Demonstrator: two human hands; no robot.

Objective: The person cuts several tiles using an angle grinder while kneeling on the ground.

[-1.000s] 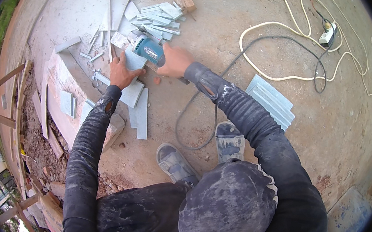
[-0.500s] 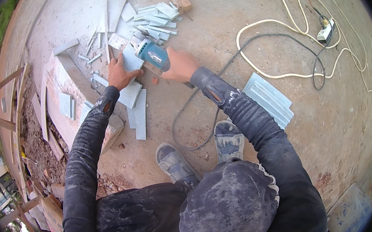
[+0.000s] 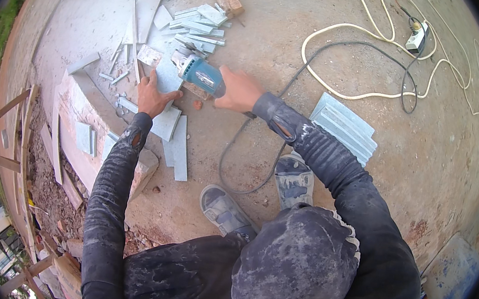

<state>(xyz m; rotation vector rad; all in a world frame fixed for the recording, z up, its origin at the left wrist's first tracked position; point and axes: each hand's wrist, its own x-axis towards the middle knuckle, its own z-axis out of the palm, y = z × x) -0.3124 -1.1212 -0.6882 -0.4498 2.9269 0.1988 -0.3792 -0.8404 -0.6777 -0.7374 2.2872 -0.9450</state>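
My right hand (image 3: pixel 238 90) is wrapped round the body of a teal angle grinder (image 3: pixel 205 78), whose metal head points left over a pale grey-green tile (image 3: pixel 167 76). With thumb and fingers spread across its near end, my left hand (image 3: pixel 152 96) grips that tile. Whether the disc touches the tile I cannot tell. Under and beside my left hand lie more tile pieces (image 3: pixel 180 149). A heap of narrow cut strips (image 3: pixel 203 23) is just beyond the grinder.
A stone block (image 3: pixel 89 107) stands left of my left hand. Stacked tiles (image 3: pixel 344 125) lie to the right. The grinder's dark cord (image 3: pixel 234 143) loops near my sandals (image 3: pixel 226 206), and a cream cable (image 3: pixel 338 96) runs to a white power strip (image 3: pixel 417 38).
My right hand and the grinder have shifted slightly right, baring more of the tile. My left hand stays on the tile, almost unmoved.
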